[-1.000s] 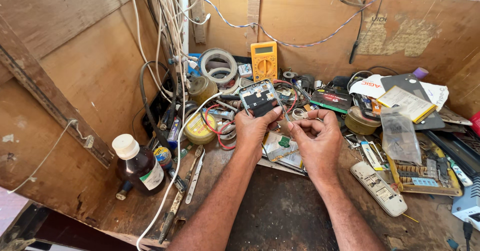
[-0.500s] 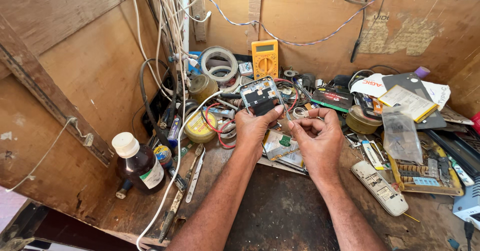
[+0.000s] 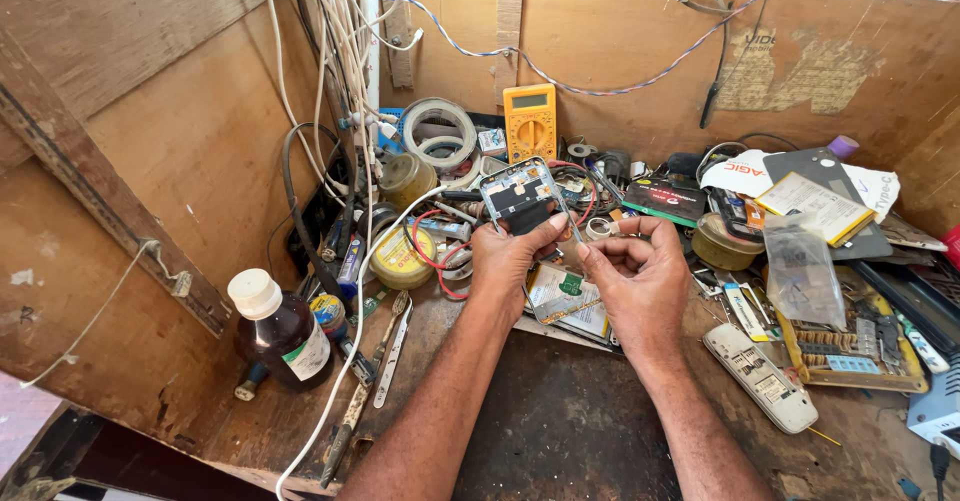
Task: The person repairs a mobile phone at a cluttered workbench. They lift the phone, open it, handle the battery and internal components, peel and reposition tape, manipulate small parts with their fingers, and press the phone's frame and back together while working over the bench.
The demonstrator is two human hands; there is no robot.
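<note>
Centre of frame: left hand [image 3: 508, 261] fingers clamp opened phone frame [image 3: 522, 196]; right hand [image 3: 640, 276] fingers pinched together just beside it, contents indiscernible; yellow multimeter [image 3: 529, 122] above.

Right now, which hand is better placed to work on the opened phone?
Probably the right hand: its fingertips are free beside the opened phone, while the left hand already has a grip on the phone's lower edge.

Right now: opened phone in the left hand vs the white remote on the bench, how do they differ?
The opened phone is held up, tilted, in the left hand; the white remote lies flat on the bench, untouched. The phone shows bare dark innards in a silvery frame; the remote has its white casing closed, buttons up. The phone looks wider, the remote narrower. Both are flat and oblong.
</note>
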